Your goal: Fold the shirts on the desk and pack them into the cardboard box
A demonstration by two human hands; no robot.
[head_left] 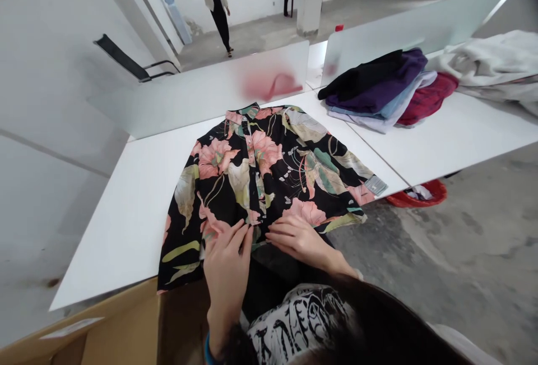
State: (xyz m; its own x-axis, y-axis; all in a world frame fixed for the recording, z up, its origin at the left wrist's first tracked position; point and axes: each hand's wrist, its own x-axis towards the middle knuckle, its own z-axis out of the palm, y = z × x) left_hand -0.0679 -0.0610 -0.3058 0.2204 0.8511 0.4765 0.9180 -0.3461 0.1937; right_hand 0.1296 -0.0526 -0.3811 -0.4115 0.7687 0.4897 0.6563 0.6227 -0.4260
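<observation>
A black shirt with large pink and green flowers (269, 169) lies spread flat on the white table (138, 208), collar away from me. My left hand (227, 264) rests on its near hem at the button strip, fingers pinched together on the cloth. Just to its right, my right hand (296, 236) also pinches the hem's edge. The two hands almost touch at the shirt's centre front. Whether a button is between the fingers is hidden.
A stack of folded clothes (378, 90) in black, purple, blue and red sits on the adjoining table, with a pale heap (487, 62) beyond. Frosted dividers (202, 90) line the far edge. A cardboard box (126, 326) stands near me. A red basket (416, 194) sits on the floor. Two people stand far off.
</observation>
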